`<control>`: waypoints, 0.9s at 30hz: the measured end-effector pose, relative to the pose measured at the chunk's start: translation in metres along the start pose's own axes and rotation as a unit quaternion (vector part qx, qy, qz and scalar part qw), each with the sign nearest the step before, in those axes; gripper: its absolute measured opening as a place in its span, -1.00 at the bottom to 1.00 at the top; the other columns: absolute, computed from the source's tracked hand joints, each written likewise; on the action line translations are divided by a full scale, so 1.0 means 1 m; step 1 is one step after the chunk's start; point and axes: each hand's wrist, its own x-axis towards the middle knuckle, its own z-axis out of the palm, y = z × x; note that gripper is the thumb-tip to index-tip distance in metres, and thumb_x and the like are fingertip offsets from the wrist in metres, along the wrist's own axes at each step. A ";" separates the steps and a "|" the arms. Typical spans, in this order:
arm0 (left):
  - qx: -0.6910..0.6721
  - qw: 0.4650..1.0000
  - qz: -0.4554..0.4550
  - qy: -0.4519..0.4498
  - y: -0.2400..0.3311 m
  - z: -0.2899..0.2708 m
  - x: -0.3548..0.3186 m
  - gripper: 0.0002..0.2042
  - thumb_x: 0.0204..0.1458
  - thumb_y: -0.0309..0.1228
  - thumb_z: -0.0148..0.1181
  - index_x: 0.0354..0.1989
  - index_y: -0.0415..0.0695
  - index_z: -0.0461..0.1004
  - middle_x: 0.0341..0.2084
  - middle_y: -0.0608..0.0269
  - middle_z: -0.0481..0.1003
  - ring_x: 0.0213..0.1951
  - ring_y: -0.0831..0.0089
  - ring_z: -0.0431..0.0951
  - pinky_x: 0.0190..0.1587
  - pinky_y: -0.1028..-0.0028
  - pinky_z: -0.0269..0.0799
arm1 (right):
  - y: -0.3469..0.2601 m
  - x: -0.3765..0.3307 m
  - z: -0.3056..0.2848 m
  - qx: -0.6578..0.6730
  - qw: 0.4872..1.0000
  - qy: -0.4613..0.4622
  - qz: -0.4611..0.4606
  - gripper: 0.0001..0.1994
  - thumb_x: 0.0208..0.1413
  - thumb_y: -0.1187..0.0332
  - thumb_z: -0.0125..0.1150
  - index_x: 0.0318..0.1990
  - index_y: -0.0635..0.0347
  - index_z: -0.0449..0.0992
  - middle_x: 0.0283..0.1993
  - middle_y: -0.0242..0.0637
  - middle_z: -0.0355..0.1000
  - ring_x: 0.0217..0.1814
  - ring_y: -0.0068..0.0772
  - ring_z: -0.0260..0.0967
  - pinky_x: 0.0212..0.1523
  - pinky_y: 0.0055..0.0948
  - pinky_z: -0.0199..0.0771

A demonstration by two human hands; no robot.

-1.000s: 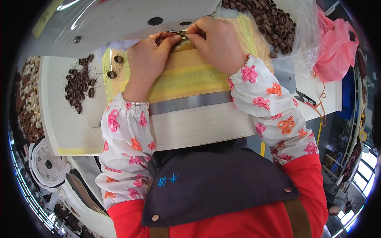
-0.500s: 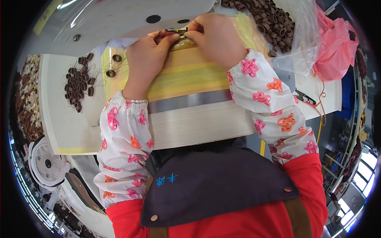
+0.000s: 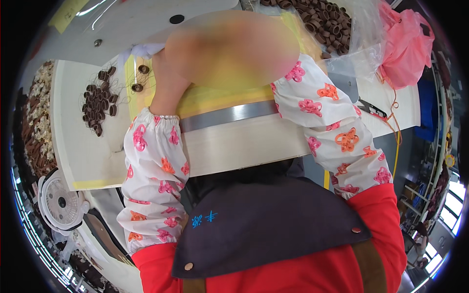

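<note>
A large blurred patch covers most of both hands at the machine's front. My left hand [image 3: 168, 75] reaches up into it, and only its wrist side shows clearly. My right hand [image 3: 273, 56] lies within the patch, smeared out. The fingers of both, and anything between them, are hidden. Beneath them is the yellow-taped work surface [image 3: 210, 100], edged by a grey metal strip [image 3: 229, 115]. Nearest my left wrist, two small brown rings [image 3: 137, 88] with loose threads lie on yellow tape. The pale grey machine body [image 3: 132, 29] stands just beyond the hands.
Left of my arm is a heap of brown rings [image 3: 97, 103] with thread ends. A clear bag [image 3: 366, 44] and many more brown rings [image 3: 330, 27] lie at the back right, beside a pink plastic bag [image 3: 405, 49]. Black-handled snips [image 3: 372, 108] rest near the right edge. A white fan [image 3: 61, 201] stands lower left.
Half a second ago both hands pinched a small dark piece at the machine; blur covers that spot now. My right forearm sits slightly further left, and the whole view has shifted a little.
</note>
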 end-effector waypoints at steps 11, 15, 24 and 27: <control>-0.021 0.994 0.091 -0.049 0.032 0.000 -0.066 -0.86 0.00 -0.48 0.02 -0.30 -0.25 0.44 -0.70 0.15 0.40 -0.67 0.53 0.34 -0.57 0.53 0.23 | -0.032 -0.025 -0.019 0.254 0.927 -0.115 0.249 -0.77 -0.06 0.38 0.20 -0.33 0.39 0.40 -0.55 -0.29 0.40 -0.54 -0.57 0.38 -0.51 -0.61 0.39; -0.048 0.994 0.085 -0.056 0.033 -0.011 -0.072 -0.87 0.00 -0.47 0.04 -0.33 -0.24 0.45 -0.66 0.19 0.42 -0.63 0.49 0.35 -0.56 0.54 0.23 | -0.033 -0.032 -0.024 0.341 0.896 -0.137 0.249 -0.79 -0.06 0.43 0.16 -0.31 0.42 0.37 -0.54 -0.25 0.40 -0.55 -0.56 0.37 -0.52 -0.62 0.39; -0.008 0.983 0.139 -0.117 0.008 -0.014 -0.027 -0.83 0.04 -0.37 0.02 -0.31 -0.20 0.47 -0.62 0.24 0.41 -0.58 0.48 0.35 -0.50 0.54 0.25 | -0.066 -0.068 -0.030 0.275 0.948 -0.135 0.090 -0.87 -0.12 0.51 0.12 -0.38 0.38 0.38 -0.58 -0.18 0.39 -0.57 -0.40 0.36 -0.52 -0.44 0.33; 0.003 0.991 0.106 -0.077 0.004 -0.011 -0.028 -0.83 0.02 -0.39 0.05 -0.27 -0.19 0.47 -0.73 0.33 0.31 -0.64 0.60 0.23 -0.56 0.58 0.17 | -0.040 -0.039 -0.032 0.279 0.931 -0.145 0.188 -0.88 -0.08 0.49 0.13 -0.42 0.38 0.37 -0.58 -0.23 0.39 -0.60 -0.50 0.35 -0.56 -0.52 0.33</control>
